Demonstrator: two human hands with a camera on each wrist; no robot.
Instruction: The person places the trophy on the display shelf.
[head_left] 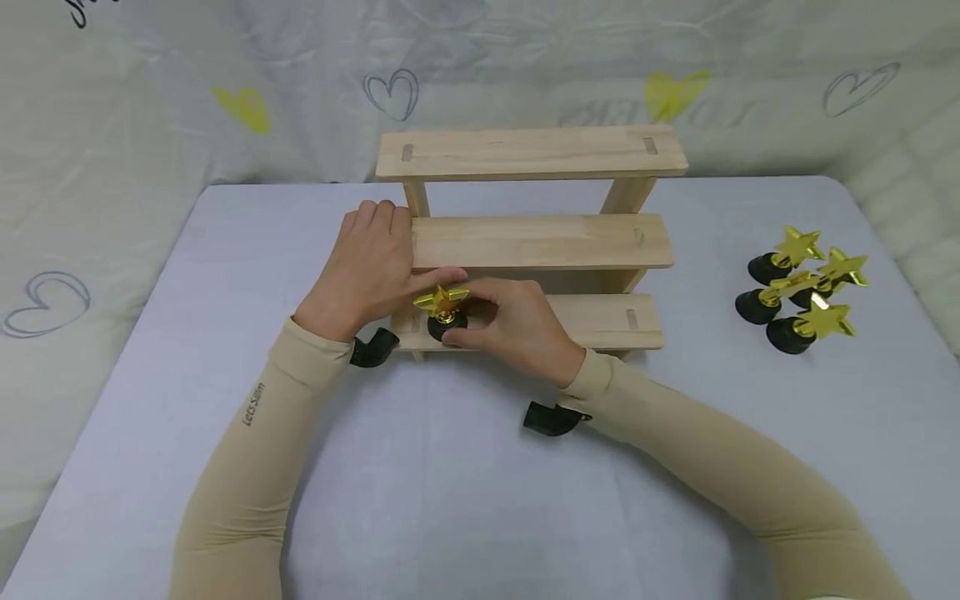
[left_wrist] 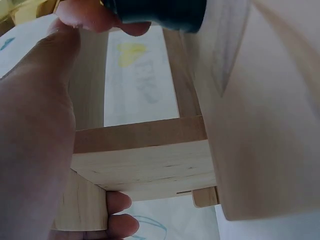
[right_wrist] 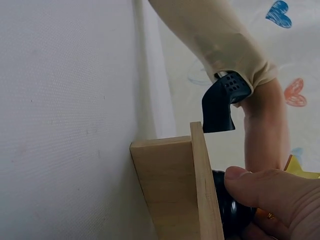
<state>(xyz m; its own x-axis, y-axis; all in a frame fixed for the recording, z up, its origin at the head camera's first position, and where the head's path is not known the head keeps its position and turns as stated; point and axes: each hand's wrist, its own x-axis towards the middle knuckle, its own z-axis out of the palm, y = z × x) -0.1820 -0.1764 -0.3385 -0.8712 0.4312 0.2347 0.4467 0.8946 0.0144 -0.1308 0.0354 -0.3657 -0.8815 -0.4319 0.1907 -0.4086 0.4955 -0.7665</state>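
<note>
A three-tier wooden rack (head_left: 540,242) stands at the middle of the table. My left hand (head_left: 371,262) grips the left end of its middle shelf, and two fingertips (left_wrist: 122,226) show past the wood in the left wrist view. Over the left end of the lowest shelf, my right hand (head_left: 517,325) holds a small gold star trophy (head_left: 444,308) upright, thumb and fingers around its black base (right_wrist: 232,207). That base is right at the board's surface in the right wrist view. The left thumb (head_left: 442,277) reaches close beside the star.
Several more gold star trophies with black bases (head_left: 789,335) are grouped on the right side of the white table (head_left: 480,500). A pale curtain (head_left: 510,75) printed with hearts hangs behind it. Black wrist-camera mounts (head_left: 553,418) jut out below both wrists.
</note>
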